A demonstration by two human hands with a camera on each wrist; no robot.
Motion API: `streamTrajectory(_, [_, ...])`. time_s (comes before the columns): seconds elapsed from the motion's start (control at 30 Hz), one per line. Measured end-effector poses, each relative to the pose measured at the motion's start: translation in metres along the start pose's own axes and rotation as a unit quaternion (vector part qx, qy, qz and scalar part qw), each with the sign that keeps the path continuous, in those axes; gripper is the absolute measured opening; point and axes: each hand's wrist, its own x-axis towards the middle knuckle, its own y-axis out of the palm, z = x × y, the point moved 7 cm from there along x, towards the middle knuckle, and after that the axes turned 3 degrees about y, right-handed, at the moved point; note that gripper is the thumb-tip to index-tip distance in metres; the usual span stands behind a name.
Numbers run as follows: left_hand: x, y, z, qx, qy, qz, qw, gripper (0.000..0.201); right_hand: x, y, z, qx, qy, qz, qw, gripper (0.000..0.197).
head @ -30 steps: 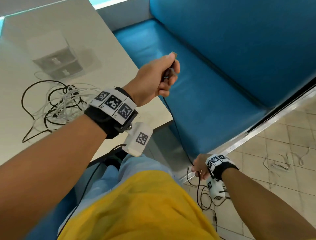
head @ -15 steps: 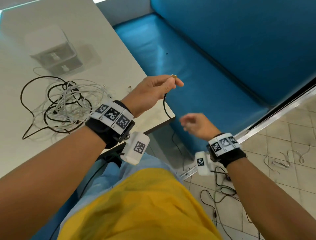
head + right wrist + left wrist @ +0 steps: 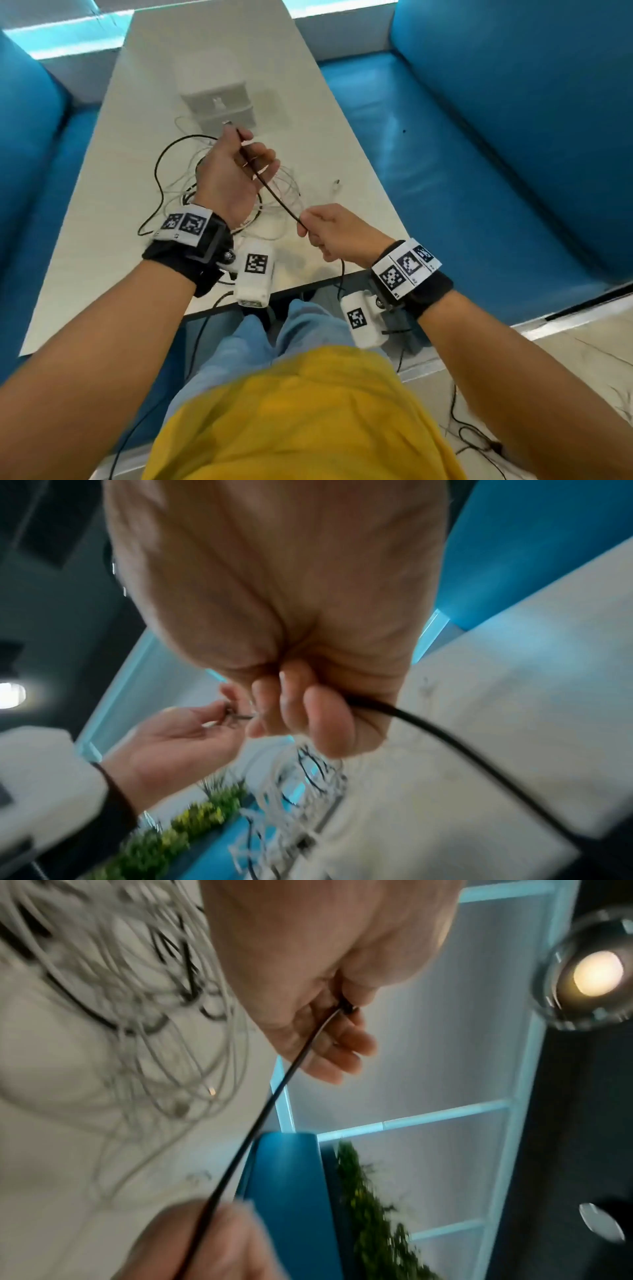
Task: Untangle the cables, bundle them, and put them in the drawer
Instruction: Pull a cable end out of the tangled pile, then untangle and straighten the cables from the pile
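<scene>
A black cable (image 3: 274, 195) (image 3: 274, 1096) (image 3: 455, 739) runs taut between both hands above the white table (image 3: 102, 240). My left hand (image 3: 236, 164) (image 3: 329, 1020) pinches its plug end, which pokes out above the thumb. My right hand (image 3: 322, 229) (image 3: 301, 704) grips the cable lower down; the rest hangs off the table edge to the floor. Under the left hand lies a tangle of white and black cables (image 3: 274, 192) (image 3: 137, 988). A small white drawer unit (image 3: 219, 106) stands further back on the table, its drawers closed.
Blue benches (image 3: 479, 171) flank the table on both sides. A loose white plug (image 3: 337, 186) lies on the table to the right of the tangle. More black cable (image 3: 469, 435) trails on the tiled floor at lower right.
The view has swung from the bench to face the table. My left hand carried the plug end over the tangle, and my right hand rose from the floor and took hold of the cable.
</scene>
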Motion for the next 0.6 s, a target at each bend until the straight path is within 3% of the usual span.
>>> streamTrajectory(0.1, [0.005, -0.048, -0.018, -0.052, 0.001, -0.06, 0.997, 0.035, 0.012, 0.012, -0.015, -0.09, 0.03, 0.022, 0.995, 0.035])
streamTrajectory(0.27, [0.001, -0.093, -0.035, -0.02, 0.005, -0.079, 0.997, 0.035, 0.027, 0.025, -0.011, -0.19, 0.064, 0.115, 0.973, 0.03])
streamTrajectory(0.37, [-0.001, -0.116, -0.048, -0.016, 0.014, -0.103, 0.994, 0.035, 0.044, 0.02, 0.017, -0.315, 0.018, 0.098, 0.944, 0.02])
streamTrajectory(0.6, [-0.013, -0.155, -0.053, 0.049, 0.018, -0.151, 0.987, 0.006, 0.088, 0.037, 0.086, -0.248, -0.125, 0.026, 0.96, 0.018])
